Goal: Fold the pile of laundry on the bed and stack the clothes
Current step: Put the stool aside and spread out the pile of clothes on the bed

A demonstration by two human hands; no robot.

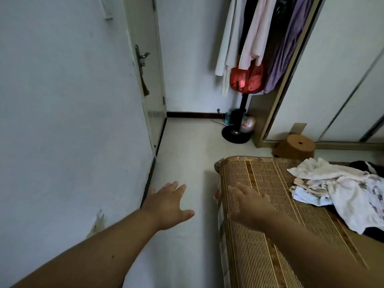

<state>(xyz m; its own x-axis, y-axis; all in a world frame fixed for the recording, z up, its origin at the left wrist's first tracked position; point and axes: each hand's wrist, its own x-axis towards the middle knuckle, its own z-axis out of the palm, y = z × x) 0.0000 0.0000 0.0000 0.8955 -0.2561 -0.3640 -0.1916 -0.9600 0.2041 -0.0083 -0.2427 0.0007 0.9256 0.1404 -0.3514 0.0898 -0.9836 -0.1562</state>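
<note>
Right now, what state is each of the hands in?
Left hand: open, fingers spread, holding nothing, out over the floor beside the bed.
Right hand: open, fingers straight, holding nothing, over the bed's woven mat, short of the laundry pile.

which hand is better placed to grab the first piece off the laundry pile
Right, probably. The right hand is open over the bed, nearer the laundry pile lying to its right. The left hand is open over the floor beside the bed, farther away.
</note>
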